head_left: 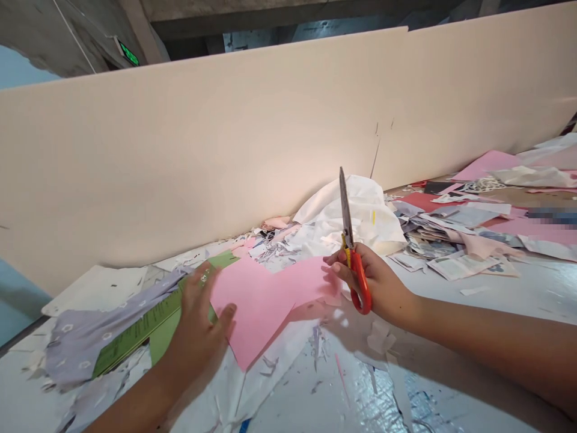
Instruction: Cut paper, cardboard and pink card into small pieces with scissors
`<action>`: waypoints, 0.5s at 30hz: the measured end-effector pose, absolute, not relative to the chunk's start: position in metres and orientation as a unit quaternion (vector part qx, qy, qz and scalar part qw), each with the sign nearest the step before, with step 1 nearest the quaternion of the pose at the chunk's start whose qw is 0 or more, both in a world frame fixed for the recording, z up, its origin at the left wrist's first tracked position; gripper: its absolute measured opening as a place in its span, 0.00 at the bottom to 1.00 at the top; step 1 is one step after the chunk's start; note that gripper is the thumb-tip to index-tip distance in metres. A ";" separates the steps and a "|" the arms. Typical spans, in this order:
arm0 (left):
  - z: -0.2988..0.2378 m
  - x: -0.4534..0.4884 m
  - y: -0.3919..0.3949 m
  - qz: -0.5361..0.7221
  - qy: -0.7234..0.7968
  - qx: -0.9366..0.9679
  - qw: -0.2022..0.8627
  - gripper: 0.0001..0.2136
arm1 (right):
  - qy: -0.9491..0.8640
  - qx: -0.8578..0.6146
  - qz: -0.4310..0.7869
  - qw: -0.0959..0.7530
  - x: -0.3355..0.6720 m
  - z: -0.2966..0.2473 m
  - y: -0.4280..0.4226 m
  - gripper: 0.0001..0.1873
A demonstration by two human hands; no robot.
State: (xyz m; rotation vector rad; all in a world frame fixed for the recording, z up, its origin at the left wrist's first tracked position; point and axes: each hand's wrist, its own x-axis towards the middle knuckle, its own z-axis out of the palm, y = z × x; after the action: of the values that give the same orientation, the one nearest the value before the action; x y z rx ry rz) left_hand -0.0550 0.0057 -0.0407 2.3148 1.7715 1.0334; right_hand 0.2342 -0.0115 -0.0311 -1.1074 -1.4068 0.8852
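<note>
A pink sheet of paper, with a V-shaped notch in its top edge and a pointed lower corner, lies in the middle. My left hand is at its left edge, fingers spread and slightly blurred, with the thumb against the paper. My right hand is closed around scissors with red handles, their blades pointing up. The fingertips of that hand meet the right end of the pink paper. Under and beside my left hand are a green printed sheet and a lilac patterned cloth or paper.
A cream-coloured panel stands along the back of the white table. Crumpled white material leans near it. Stacked paper pieces and pink sheets lie at the right. Small scraps are scattered in front.
</note>
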 end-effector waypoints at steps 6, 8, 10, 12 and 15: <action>-0.049 -0.046 -0.010 0.061 0.355 0.933 -0.020 0.23 | -0.636 -0.515 0.362 0.446 0.249 -0.042 0.010 0.11; -0.053 -0.048 -0.007 0.069 0.361 0.928 -0.056 0.22 | -0.644 -0.535 0.355 0.416 0.254 -0.048 0.017 0.09; -0.056 -0.050 -0.002 0.105 0.371 0.918 -0.097 0.21 | -0.655 -0.553 0.327 0.397 0.256 -0.052 0.023 0.10; -0.059 -0.052 0.001 0.147 0.380 0.904 -0.132 0.20 | -0.673 -0.567 0.281 0.382 0.257 -0.053 0.024 0.10; -0.062 -0.051 0.004 0.200 0.396 0.883 -0.152 0.15 | -0.691 -0.577 0.236 0.365 0.255 -0.050 0.022 0.10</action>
State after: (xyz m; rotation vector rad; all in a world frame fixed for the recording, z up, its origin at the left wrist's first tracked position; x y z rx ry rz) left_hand -0.0514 0.0043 -0.0619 3.0806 1.3802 0.6979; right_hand 0.2552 0.0221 -0.0497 -1.4841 -1.7784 0.6081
